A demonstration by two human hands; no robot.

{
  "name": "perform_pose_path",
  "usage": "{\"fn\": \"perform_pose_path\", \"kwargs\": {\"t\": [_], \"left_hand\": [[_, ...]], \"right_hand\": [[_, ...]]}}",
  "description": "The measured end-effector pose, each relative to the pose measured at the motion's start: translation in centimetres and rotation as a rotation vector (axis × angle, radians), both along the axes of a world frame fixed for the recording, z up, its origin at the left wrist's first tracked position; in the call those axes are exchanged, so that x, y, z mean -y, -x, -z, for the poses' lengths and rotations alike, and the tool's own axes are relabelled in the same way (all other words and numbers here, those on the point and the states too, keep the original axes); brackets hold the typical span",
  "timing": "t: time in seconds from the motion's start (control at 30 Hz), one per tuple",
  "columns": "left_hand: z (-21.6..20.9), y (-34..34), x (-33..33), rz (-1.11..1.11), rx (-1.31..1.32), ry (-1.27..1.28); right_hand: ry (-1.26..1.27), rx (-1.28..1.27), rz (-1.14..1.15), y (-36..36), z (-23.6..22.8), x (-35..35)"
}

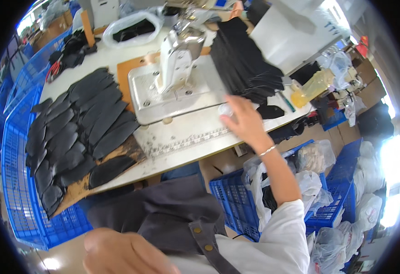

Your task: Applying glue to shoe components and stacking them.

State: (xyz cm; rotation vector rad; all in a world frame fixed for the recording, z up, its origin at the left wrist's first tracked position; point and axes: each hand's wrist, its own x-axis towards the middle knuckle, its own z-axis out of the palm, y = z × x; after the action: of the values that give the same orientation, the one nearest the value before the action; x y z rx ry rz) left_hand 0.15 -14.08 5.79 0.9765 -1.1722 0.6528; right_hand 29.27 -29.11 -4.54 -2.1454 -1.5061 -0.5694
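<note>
My right hand (244,119) reaches over the front of the white table, thumb and fingers closed around a small whitish round thing (225,110). What kind of thing that is does not show. Close to the body, at the lower edge, is my left hand (126,252); it is smeared by motion and its fingers cannot be made out. Beyond the right hand stands a white sewing machine (175,64) on a metal plate. Beside that hand lies a stack of long black pieces (243,59), with one loose black piece (271,112) near the table edge.
Many overlapping black pieces (81,114) cover the table's left side. A printed ruler strip (195,140) runs along the front edge. Blue crates (22,182) flank the table; the right one (236,201) holds plastic bags. A yellowish bottle (311,89) lies at the right.
</note>
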Motion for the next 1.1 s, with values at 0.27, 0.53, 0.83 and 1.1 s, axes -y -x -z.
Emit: {"fn": "perform_pose_path", "kwargs": {"t": [0.27,0.53,0.83,1.1], "left_hand": [[7.7,4.8,-2.7,-0.599,-0.726,-0.006],[9.0,5.7,-2.9,-0.723,-0.829,0.078],[9.3,5.6,-2.7,-0.739,-0.914,0.037],[10.1,6.1,-2.3,-0.741,-0.939,0.079]], "right_hand": [[-0.601,0.126,0.312,-4.6,-7.6,4.9],[-0.404,0.162,0.770,-21.2,-15.6,16.8],[-0.320,0.012,0.685,-23.6,-15.6,17.0],[-0.492,0.129,0.654,-21.8,-12.8,15.7]]}}
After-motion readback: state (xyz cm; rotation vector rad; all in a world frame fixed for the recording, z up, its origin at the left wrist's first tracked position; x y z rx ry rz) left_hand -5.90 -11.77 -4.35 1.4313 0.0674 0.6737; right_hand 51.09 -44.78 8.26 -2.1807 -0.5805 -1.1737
